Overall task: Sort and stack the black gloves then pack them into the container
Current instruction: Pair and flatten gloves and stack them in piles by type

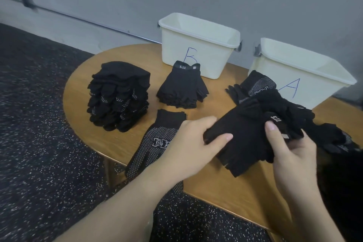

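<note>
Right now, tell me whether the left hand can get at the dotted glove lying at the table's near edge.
Probably yes: the left hand is right over the dotted glove, nothing between, but it grips the held glove with the right hand.

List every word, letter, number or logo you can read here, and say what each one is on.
"B": handwritten in blue on the front of the left white bin.
"A": handwritten in blue on the right white bin.
"5.11": white print on the cuff of the fingerless glove stack.
Boxed white logo on the dotted glove: unreadable.
Tag on the held gloves: too blurred.
</note>
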Available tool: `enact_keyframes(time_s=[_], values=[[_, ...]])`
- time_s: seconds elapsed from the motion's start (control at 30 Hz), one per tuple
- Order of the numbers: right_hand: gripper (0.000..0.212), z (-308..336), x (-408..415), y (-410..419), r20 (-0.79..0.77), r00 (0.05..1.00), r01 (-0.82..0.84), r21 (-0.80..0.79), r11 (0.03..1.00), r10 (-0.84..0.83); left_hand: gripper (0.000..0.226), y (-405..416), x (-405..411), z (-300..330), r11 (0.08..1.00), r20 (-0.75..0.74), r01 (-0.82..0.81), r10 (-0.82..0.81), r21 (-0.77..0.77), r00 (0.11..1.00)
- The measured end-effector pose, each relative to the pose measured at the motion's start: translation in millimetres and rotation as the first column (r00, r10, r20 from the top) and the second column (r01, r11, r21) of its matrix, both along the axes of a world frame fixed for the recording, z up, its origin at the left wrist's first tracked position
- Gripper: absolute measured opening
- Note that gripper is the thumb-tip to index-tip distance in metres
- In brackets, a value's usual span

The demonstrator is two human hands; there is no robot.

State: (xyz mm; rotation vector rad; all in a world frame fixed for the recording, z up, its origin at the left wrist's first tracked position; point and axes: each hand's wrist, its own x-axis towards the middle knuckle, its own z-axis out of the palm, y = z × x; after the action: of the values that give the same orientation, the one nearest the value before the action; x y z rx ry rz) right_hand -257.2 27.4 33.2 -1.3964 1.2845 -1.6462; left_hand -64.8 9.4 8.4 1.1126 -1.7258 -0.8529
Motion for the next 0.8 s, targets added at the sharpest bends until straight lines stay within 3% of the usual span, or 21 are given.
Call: enact_keyframes(time_s=[0.1,0.27,0.43,0.57,0.8], values=[[0.014,3,22,-36,0.034,0.998,-0.056,0.054,0.997,0.054,0.04,-14,16,3,0.993,0.034,-0.109,0.11,-0.039,0.993],[0.011,13,64,-125,-0.053,0.988,-0.136,0.14,0.981,0.145,0.021,-61,51,10,0.941,-0.076,-0.338,0.34,0.032,0.938],[0.02,16,92,-196,-0.131,0.952,-0.233,0.277,0.932,0.277,0.027,-93,63,12,0.928,-0.083,-0.354,0.364,0.12,0.928],[0.021,9,95,-232,-0.202,0.938,-0.199,0.347,0.917,0.281,0.025,-111,59,3,0.908,-0.055,-0.364,0.382,0.207,0.922],[0.017,-15,102,-254,-0.27,0.926,-0.146,0.383,0.912,0.262,0.018,-122,50,-16,0.85,-0.005,-0.489,0.5,0.195,0.866]])
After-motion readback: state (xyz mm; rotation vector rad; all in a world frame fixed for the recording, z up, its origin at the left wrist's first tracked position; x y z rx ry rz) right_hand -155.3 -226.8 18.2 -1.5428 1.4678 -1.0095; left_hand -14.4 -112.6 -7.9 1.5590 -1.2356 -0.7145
